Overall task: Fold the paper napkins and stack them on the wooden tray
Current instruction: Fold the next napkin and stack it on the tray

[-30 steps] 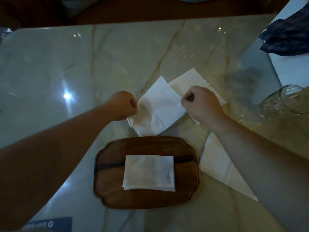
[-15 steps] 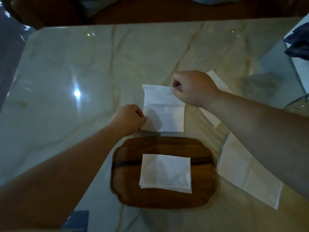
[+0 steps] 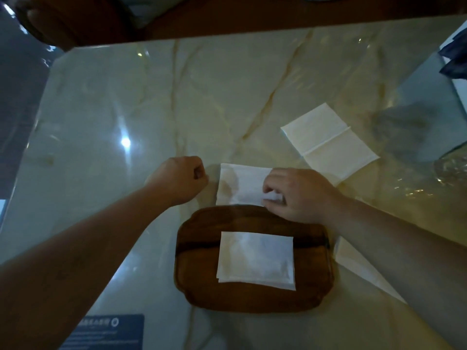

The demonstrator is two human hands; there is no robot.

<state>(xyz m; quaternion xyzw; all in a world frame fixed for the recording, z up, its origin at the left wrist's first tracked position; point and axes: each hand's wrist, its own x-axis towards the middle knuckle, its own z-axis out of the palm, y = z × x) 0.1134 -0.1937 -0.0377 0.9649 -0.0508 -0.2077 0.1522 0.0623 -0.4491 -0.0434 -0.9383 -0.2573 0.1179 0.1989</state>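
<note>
Right hand (image 3: 298, 195) palm down, fingers (image 3: 271, 184) spread and curled over the right end of a folded napkin (image 3: 240, 185), pinching a bit of its near right corner; left hand (image 3: 180, 179) a loose fist just left of that napkin, not touching it, holding nothing visible. Folded napkin lies flat on the marble table (image 3: 126, 109), its near edge right at the far rim of the wooden tray (image 3: 199, 274). On the tray, one folded napkin stack (image 3: 255, 260) sits roughly centred, edges slightly uneven at the near right corner. Further right and back, an unfolded napkin (image 3: 328, 142) with a crease across it, lying at an angle, apart from the hands. Another flat napkin (image 3: 353, 263) just right of the tray, mostly under the right forearm. Glass object at the right edge, cut off, can't tell what. Dark cloth (image 3: 454, 61) at top right. Blue printed card (image 3: 108, 329) near the bottom left edge.
</note>
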